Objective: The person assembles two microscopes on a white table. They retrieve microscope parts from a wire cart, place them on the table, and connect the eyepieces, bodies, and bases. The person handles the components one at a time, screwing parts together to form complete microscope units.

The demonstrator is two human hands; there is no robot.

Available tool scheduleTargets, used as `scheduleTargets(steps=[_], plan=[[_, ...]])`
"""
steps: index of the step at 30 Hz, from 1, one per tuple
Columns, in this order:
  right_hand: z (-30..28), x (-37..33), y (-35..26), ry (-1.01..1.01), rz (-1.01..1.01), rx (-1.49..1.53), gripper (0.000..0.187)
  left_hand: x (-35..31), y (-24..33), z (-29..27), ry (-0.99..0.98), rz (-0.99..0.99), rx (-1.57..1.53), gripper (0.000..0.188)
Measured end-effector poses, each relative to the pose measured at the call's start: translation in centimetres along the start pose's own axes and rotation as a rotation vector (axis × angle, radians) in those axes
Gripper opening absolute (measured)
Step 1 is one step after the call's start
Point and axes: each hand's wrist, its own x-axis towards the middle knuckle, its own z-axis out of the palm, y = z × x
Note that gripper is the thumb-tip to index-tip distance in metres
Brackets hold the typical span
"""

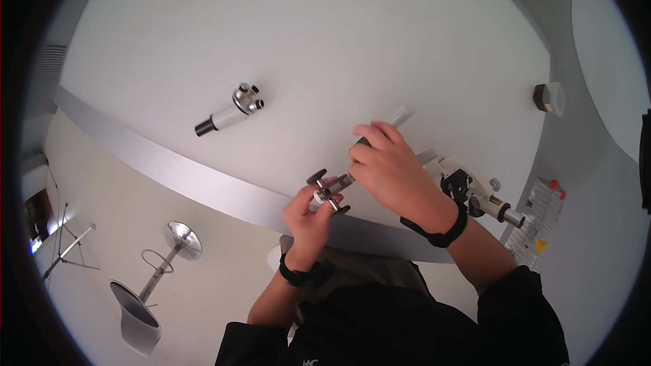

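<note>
My left hand (308,215) closes around a small metal focusing mechanism (327,193) with a black knob at each end. Its fingers grip it near the table's front edge. My right hand (388,163) is curled just beyond it, with its fingertips at a dark piece (364,141) mostly hidden by the hand. A pale, see-through bar (400,116) shows past the knuckles; whether it belongs to that piece I cannot tell. Beside my right wrist lies a white and black microscope part (464,186) with a tube. A microscope tube with a revolving nosepiece (234,112) lies farther left.
A small clear container with dark contents (548,98) stands at the table's right edge. Below that edge is a wire cage (539,220) with red and yellow parts. A grey stool (146,298) is on the floor at left, and a tripod stand (68,244) behind it.
</note>
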Motion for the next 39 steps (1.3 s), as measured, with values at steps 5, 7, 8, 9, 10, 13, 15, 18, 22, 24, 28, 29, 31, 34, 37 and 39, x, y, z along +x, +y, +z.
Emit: scheduleTargets(steps=[5,7,8,9,10,13,15,18,22,24,28,29,31,34,37,39], plan=[[-2.7,-1.9,-2.2,0.203,0.077,-0.130,0.005,-0.8,5.9,0.8,-0.024,0.137,0.102,0.029],[-4.6,-2.0,-3.3,0.291,0.083,-0.176,0.006,-0.8,8.2,-0.3,-0.110,0.136,0.137,0.032],[-5.8,-2.1,-3.8,0.327,0.070,-0.201,0.007,-1.1,9.0,-0.6,-0.137,0.129,0.056,0.034],[-6.7,-1.8,-4.7,0.366,0.042,-0.217,0.008,-1.5,9.6,-1.5,-0.150,0.123,-0.017,0.036],[-7.8,-2.0,-5.2,0.382,0.020,-0.238,0.008,-1.8,10.7,-1.8,-0.180,0.114,-0.098,0.038],[-11.1,-3.2,-5.8,0.422,-0.053,-0.301,0.008,-3.1,15.9,-1.7,-0.313,-0.139,-0.492,0.030],[-11.9,-3.7,-6.4,0.434,-0.141,-0.327,0.007,-3.9,15.1,-2.3,-0.359,-0.247,-0.787,0.031],[-11.9,-3.8,-7.2,0.439,-0.219,-0.370,0.006,-5.3,15.0,-1.9,-0.146,-0.527,-0.628,0.028],[-9.4,-4.1,-8.5,0.390,-0.265,-0.348,0.005,-4.4,14.2,-3.7,-0.519,-0.994,-0.888,0.028],[-8.1,-3.8,-9.7,0.410,-0.294,-0.327,0.006,-3.9,10.8,-5.7,-0.637,-1.130,-1.096,0.025],[-9.5,-3.8,-12.3,0.263,-0.186,-0.325,0.008,-3.7,10.3,-7.5,-0.696,-0.975,-0.884,0.021],[-10.3,-3.6,-13.2,0.347,-0.103,-0.230,0.008,-3.5,10.9,-8.2,-0.778,-0.833,-0.836,0.023],[-12.6,-2.6,-15.4,0.526,0.049,-0.052,0.009,-2.3,13.5,-9.1,-0.693,-0.774,-0.699,0.025],[-14.2,-1.5,-20.0,0.674,0.600,0.537,0.009,-1.6,19.2,-10.0,-0.569,-0.673,-0.634,0.036],[-14.3,0.8,-21.5,0.729,0.700,0.892,0.013,-1.3,23.1,-11.7,-0.575,-0.491,-0.601,0.038],[-15.2,2.4,-22.8,0.774,0.721,1.170,0.017,-0.5,24.3,-12.8,-0.521,-0.209,-0.380,0.039]])
